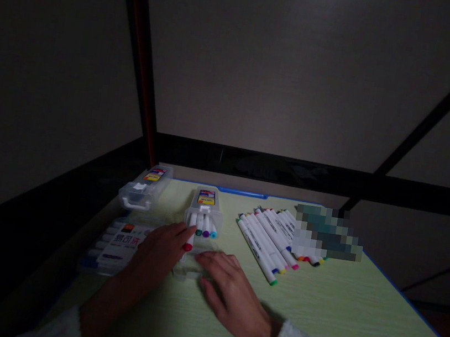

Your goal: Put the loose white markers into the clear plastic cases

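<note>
My left hand [161, 246] is closed on a white marker with a red end [188, 246], which lies partly inside a clear plastic marker case [205, 210]. Beside that marker in the case's mouth, several more show teal, purple and light blue ends. The case's clear lid [193, 275] lies folded down toward me on the table. My right hand [231, 286], fingers stretched out and apart, is at the right side of the lid and seems to touch it. Its palm holds nothing.
Several loose white markers [267, 238] lie in a spread on the right of the pale green table [311, 326]. A second clear case [147, 188] stands at the back left. A flat marker pack [113, 247] lies left of my left hand. A blurred patch [327, 233] covers something.
</note>
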{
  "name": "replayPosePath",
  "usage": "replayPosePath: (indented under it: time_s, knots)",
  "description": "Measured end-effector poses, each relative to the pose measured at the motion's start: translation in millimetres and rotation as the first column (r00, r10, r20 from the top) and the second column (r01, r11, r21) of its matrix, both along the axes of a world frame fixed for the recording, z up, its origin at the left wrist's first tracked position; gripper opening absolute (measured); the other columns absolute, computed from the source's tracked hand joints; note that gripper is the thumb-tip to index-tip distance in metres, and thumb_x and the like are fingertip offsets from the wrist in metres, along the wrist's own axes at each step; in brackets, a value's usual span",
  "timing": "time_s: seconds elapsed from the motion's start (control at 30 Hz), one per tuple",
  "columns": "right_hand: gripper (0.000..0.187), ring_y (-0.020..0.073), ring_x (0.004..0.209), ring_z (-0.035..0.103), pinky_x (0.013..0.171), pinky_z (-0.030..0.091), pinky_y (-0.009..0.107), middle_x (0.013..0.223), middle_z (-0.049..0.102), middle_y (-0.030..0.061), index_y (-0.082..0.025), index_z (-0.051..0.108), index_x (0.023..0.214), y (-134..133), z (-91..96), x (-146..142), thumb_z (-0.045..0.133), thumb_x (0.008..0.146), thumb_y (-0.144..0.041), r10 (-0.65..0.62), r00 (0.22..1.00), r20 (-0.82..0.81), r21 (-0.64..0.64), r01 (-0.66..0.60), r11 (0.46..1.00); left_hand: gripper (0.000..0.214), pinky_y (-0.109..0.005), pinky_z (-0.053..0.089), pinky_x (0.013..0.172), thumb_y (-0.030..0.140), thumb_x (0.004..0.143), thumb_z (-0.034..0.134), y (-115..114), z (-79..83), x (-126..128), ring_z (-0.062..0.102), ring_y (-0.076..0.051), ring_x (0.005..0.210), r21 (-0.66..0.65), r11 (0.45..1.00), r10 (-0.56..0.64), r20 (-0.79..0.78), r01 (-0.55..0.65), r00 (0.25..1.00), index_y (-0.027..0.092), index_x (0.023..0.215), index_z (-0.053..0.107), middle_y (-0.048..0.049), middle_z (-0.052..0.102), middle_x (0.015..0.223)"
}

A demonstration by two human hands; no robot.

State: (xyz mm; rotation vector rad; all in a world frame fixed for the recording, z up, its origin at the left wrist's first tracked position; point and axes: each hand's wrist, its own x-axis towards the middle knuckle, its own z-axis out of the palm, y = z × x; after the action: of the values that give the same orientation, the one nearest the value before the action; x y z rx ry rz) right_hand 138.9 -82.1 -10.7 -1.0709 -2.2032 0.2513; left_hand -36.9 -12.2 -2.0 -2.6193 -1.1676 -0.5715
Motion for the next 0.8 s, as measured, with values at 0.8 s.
replayPosePath:
  time_s: [0.8]
  knots:
    - [0.015, 0.0170, 0.086, 0.052, 0.080, 0.035, 0.033, 0.089, 0.059, 0.0042, -0.018, 0.057, 0.090, 3.2, -3.8, 0.6, 0.043, 0.086, -0.012, 0.051, 0.997, 0.065, -0.074, -0.046, 0.996, 0.019, -0.027, 0.050, 0.066, 0.008, 0.079, 0.054, 2.4, -1.8, -1.3, 0.061, -0.016, 0.075, 0.016, 1.000, 0.005, 0.089, -0.007, 0.996, 0.016, 0.094, 0.062, -0.0044, 0.064, 0.086]
